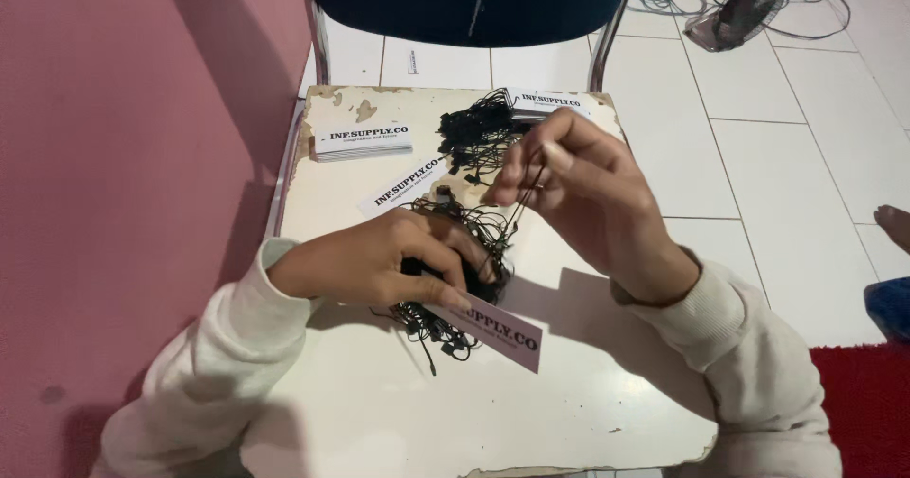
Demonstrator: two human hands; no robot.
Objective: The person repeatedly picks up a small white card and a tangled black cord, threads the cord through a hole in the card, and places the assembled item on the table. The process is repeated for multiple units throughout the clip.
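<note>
Your left hand pins a white card tag and a tangle of black string loops against the worn white table. Your right hand pinches one black string taut above; pulling harder could drag the tangle, knot it, or scatter the farther string bundle and tag stacks.

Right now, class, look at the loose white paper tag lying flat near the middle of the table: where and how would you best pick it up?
Take the loose white rectangular paper tag by its bare lower-left end, coming from the left. It lies flat and slanted, and its upper-right end runs up against the bundle of black string loops, so that end is crowded. Probably slide a fingertip under a long edge, then pinch across the narrow width.
</note>
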